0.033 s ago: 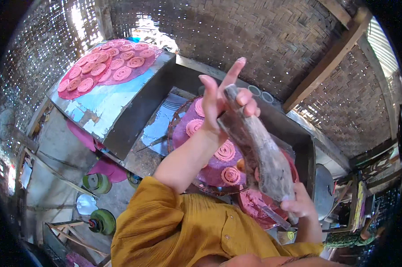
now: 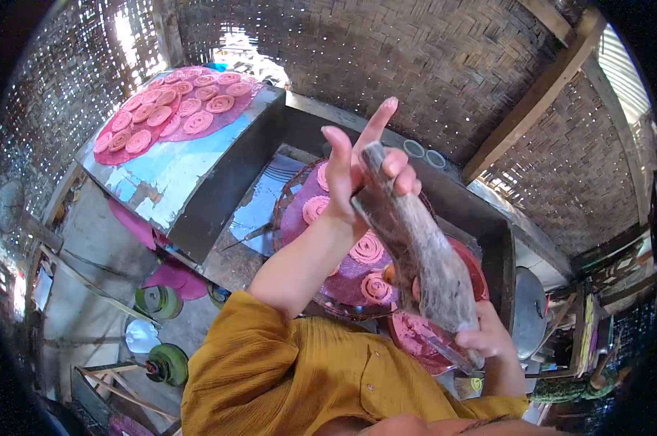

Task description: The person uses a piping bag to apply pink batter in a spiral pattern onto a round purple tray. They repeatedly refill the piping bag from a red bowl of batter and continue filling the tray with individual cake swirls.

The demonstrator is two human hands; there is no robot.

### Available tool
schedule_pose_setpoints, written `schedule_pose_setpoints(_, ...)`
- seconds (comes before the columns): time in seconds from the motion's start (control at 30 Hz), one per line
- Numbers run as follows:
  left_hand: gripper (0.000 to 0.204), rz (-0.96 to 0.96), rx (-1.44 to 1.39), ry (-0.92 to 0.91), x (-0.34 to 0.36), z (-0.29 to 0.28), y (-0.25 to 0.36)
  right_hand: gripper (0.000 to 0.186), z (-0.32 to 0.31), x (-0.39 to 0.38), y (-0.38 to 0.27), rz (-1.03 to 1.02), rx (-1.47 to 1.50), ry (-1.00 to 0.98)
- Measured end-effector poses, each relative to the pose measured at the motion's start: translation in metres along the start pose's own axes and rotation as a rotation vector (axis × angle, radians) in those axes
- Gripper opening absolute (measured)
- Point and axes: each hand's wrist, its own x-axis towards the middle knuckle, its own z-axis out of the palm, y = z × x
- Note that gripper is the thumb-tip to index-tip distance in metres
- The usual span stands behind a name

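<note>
Grey cloth-wrapped roll (image 2: pixel 423 251) is held in the air over the round tray (image 2: pixel 292 190) of pink spirals. Long axis runs diagonal: left hand (image 2: pixel 357 171) pinches the top end, index and middle fingers raised; right hand (image 2: pixel 485 338) closes round the lower end.

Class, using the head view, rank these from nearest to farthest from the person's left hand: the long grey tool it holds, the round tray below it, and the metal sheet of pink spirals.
1. Long grey tool: in the left hand itself.
2. Round tray: just below the hand.
3. Metal sheet: farthest, up to the left.
</note>
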Motion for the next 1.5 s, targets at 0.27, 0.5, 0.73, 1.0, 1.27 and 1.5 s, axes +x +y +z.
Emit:
schedule_pose_setpoints(0.27, 0.076, -0.037, -0.007, 0.002, -0.011, -0.003, -0.03, 0.053, -0.009, -0.033, -0.004, 0.023, 0.012, 0.07)
schedule_pose_setpoints(0.5, 0.074, 0.002, 0.049, -0.14, 0.015, 0.004, -0.009, 0.055, -0.004, -0.012, -0.033, -0.069, -0.099, 0.134)
schedule_pose_setpoints(0.73, 0.068, -0.047, 0.042, -0.021, 0.0, 0.018, 0.009, 0.047, -0.001, -0.002, -0.012, -0.161, -0.116, 0.027)
schedule_pose_setpoints(1.0, 0.077, -0.093, 0.129, 0.121, -0.013, 0.022, -0.017, 0.054, -0.003, -0.022, 0.01, -0.074, 0.056, -0.028)
schedule_pose_setpoints(1.27, 0.052, -0.624, 0.504, 0.43, -0.051, -0.039, -0.035, 0.065, 0.004, -0.022, 0.047, -0.174, 0.237, 0.074)
schedule_pose_setpoints(1.5, 0.047, -1.108, 1.334, 0.266, -0.099, -0.054, -0.04, 0.066, 0.011, -0.01, 0.064, -0.208, 0.34, 0.138)
